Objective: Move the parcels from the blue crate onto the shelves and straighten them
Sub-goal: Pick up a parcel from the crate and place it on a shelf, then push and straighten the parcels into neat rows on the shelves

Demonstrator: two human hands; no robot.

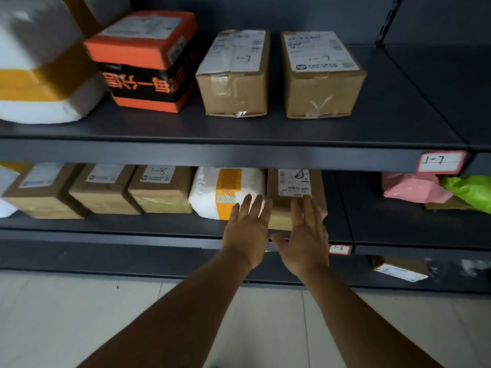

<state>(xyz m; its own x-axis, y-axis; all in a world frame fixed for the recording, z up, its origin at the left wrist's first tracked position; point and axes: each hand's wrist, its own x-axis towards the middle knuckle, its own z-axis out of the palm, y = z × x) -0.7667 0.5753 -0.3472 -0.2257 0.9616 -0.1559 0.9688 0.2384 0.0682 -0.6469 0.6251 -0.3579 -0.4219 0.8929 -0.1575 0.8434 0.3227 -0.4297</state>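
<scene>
While both arms reach fwd to the lower shelf (159,227), marked by a "1-8" tag (338,249), the left hand (248,232) lies flat w/ fingers spread, fingertips over the gap between a white padded parcel w/ yellow tape (225,191) and a brown carton (295,197). Right hand (305,235) is likewise flat and spread, fingers resting on the carton's front face; neither hand grips anything. Carton sits at the right end of the row, just beside the white parcel; whether they touch cannot be told. Left of these: three more brown boxes (106,188), labels up. Upper shelf (239,152), tag "1-7" (441,162), carries two brown cartons (279,73) side by side, an orange-and-black box (148,62), and a white/yellow bundle (39,70) at far left. Pink and green bags (438,189) lie in the adjoining bay at right. Blue crate: out of view.
</scene>
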